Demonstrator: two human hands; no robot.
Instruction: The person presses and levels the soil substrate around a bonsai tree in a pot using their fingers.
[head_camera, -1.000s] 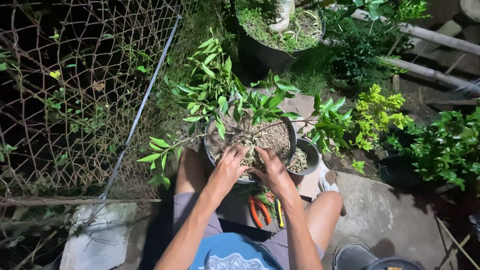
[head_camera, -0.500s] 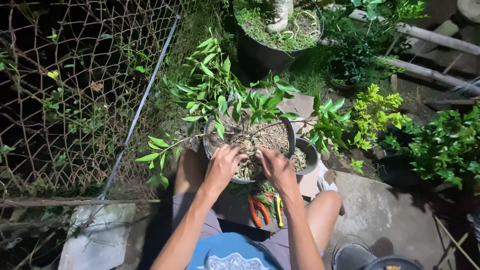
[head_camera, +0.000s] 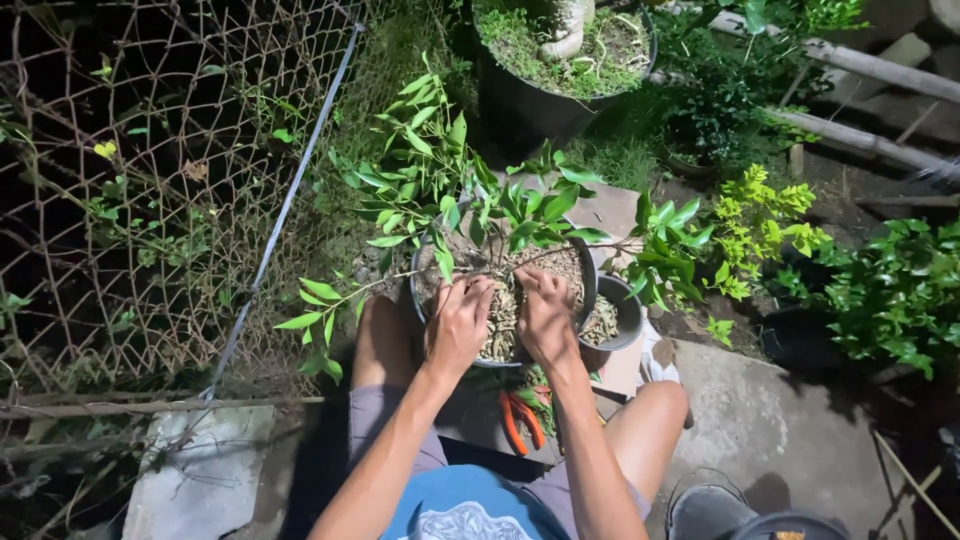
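Both hands' grip, left hand (head_camera: 457, 325) and right hand (head_camera: 545, 318), presses loosely into the husk-filled plant pot (head_camera: 588, 278).

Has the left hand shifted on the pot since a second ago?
Yes. The left hand has slid from the near rim of the pot toward its middle, onto the mulch.

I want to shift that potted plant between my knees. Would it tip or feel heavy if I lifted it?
Probably heavy: the pot looks filled to its rim. Its long leafy branches lean toward the fence, so it might tip that way. They look thin and would likely flop.
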